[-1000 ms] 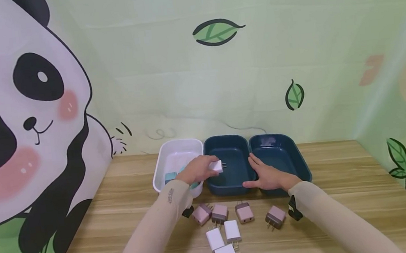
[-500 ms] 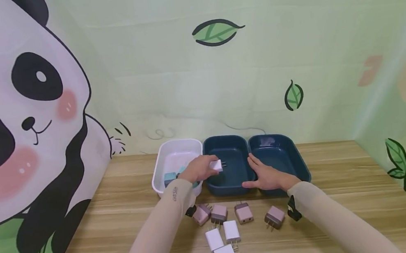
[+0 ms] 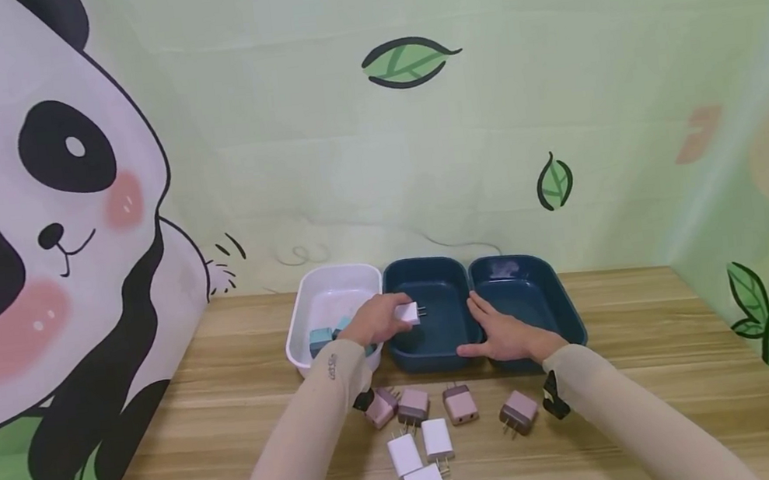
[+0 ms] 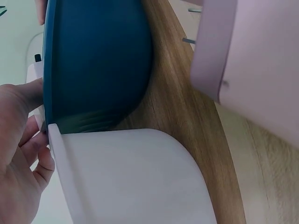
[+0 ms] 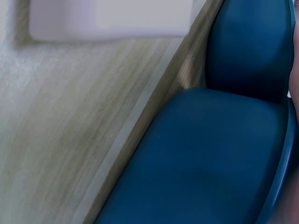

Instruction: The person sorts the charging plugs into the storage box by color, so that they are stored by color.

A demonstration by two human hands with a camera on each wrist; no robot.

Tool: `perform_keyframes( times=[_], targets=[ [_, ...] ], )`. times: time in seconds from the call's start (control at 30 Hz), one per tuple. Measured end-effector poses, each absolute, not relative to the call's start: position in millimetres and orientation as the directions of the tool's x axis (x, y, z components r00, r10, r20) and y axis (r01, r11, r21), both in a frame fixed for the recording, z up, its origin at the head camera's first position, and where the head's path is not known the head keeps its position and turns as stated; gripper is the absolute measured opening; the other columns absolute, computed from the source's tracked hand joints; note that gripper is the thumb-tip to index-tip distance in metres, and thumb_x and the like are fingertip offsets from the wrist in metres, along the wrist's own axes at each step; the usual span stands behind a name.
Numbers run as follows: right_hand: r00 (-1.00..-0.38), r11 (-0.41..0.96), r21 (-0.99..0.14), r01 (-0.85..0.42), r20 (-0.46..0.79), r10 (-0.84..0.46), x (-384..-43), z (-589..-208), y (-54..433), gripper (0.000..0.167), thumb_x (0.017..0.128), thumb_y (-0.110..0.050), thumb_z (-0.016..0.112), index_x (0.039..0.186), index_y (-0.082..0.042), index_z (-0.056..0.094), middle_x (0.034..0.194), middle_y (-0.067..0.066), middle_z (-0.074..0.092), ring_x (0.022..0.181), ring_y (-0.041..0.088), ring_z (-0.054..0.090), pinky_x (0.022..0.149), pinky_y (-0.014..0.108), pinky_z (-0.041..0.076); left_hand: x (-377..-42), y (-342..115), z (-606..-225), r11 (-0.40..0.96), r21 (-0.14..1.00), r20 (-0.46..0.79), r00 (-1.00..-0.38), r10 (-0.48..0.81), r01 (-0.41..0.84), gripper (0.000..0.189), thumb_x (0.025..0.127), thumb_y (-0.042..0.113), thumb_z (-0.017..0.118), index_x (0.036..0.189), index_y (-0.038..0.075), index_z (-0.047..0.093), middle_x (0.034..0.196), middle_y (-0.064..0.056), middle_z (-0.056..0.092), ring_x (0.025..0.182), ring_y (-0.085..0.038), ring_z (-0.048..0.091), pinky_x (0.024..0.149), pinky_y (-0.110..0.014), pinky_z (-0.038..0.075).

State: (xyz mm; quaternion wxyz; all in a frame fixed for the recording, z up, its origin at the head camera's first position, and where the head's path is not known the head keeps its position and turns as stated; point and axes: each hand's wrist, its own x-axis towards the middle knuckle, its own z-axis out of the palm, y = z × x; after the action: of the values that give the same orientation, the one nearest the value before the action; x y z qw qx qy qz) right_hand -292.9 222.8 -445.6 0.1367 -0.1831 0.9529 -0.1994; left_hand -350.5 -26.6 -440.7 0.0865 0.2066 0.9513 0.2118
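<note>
Left hand (image 3: 373, 321) pinches a white plug adapter (image 3: 407, 313) in its grip, prongs pointing right, held over the near-left part of the middle dark blue tray (image 3: 431, 278). Right hand (image 3: 503, 335) lies flat, fingers straight, grip holding nothing, across the seam where the middle tray meets the right dark blue tray (image 3: 532, 279). Left of the middle tray and touching it stands a white tray (image 3: 328, 285); teal adapters (image 3: 320, 338) sit in its near end, partly hidden by the left wrist. All three trays stand in a row on the wooden desk (image 3: 650, 353), close to the green leaf-patterned backdrop (image 3: 416, 135). Nearer the person than the middle tray, loose on the desk: four pink adapters (image 3: 460, 405) in a rough row, and just nearer still a cluster of three white adapters (image 3: 422, 459). The left forearm's sleeve (image 3: 307, 444) crosses over the leftmost pink adapter and partly covers it. Panda mural (image 3: 41, 252) on the wall left of the white tray.
</note>
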Motion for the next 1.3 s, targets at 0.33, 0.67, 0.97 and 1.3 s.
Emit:
perform_keyframes(
  times=[0.33,0.67,0.97,1.3],
  targets=[
    [-0.897,0.851,-0.429,-0.301,-0.176,-0.406,-293.7,-448.4,223.5,0.105,0.082,-0.061,0.061,0.151,-0.001,0.008,0.157,0.013,-0.004,0.138,0.040,0.018,0.106,0.056,0.023,-350.7,-23.8,-446.3,0.821,0.456,-0.053,-0.910,0.412,0.345,0.046,0.086,0.023,0.070,0.130,0.016,0.056,0.128,-0.007,0.057,0.110,-0.023,0.052,0.100,-0.043,0.039],
    [-0.897,0.852,-0.429,-0.299,-0.178,-0.405,-294.1,-448.1,221.4,0.104,0.082,-0.060,0.061,0.151,-0.001,0.008,0.157,0.012,-0.005,0.138,0.041,0.018,0.107,0.056,0.023,-351.8,-25.2,-445.5,0.848,0.364,0.041,-0.916,0.399,0.385,0.043,0.088,0.020,0.067,0.130,0.012,0.055,0.125,-0.010,0.057,0.112,-0.025,0.054,0.099,-0.041,0.041],
    [-0.896,0.854,-0.414,-0.315,-0.167,-0.411,-293.8,-448.5,223.9,0.107,0.081,-0.062,0.060,0.150,0.000,0.008,0.157,0.014,-0.004,0.138,0.040,0.019,0.107,0.054,0.023,-345.1,-37.7,-435.1,0.816,0.372,0.073,-0.890,0.449,0.443,0.040,0.089,0.016,0.065,0.127,0.010,0.056,0.128,-0.011,0.055,0.119,-0.025,0.050,0.100,-0.041,0.039],
    [-0.897,0.856,-0.410,-0.316,-0.166,-0.410,-295.1,-449.3,222.3,0.109,0.080,-0.066,0.059,0.150,-0.001,0.007,0.157,0.013,-0.003,0.138,0.039,0.018,0.107,0.054,0.023,-308.9,-55.3,-427.1,0.709,0.397,0.090,-0.794,0.602,0.583,0.033,0.089,0.016,0.066,0.121,0.006,0.061,0.117,-0.008,0.062,0.110,-0.021,0.057,0.095,-0.037,0.044]
  ],
)
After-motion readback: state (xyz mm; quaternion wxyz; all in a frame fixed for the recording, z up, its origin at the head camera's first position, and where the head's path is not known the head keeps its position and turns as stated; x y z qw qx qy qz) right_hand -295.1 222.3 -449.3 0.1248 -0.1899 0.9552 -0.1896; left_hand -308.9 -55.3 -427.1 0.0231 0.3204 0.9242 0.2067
